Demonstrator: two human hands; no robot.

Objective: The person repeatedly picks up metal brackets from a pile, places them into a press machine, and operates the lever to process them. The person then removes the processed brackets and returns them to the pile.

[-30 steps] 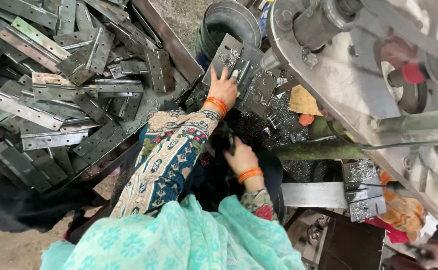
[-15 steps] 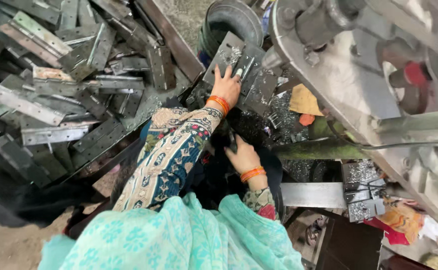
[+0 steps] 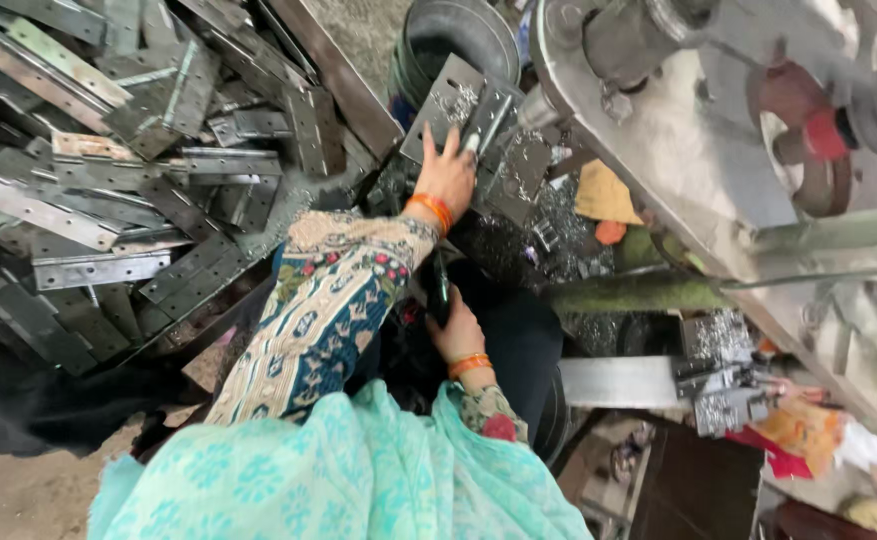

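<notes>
Left hand [image 3: 448, 178] lies spread, fingers open, flat on a grey perforated metal hinge plate [image 3: 458, 112] leaning just beside the big grey machine frame [image 3: 658, 170]. Right hand [image 3: 455, 330] curls around a thin dark object [image 3: 441, 290] near the lap. A heap of grey steel hinges [image 3: 118, 200] crowds the left, and silvery metal shavings [image 3: 548, 230] litter the gap below the plate.

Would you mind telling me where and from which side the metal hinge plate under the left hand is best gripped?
Probably by its near long edge, coming from below, where the left hand already rests. The metal hinge plate leans tilted against the machine frame, so that edge looks free, while the far edge sits close to the machine and the black bucket.
</notes>
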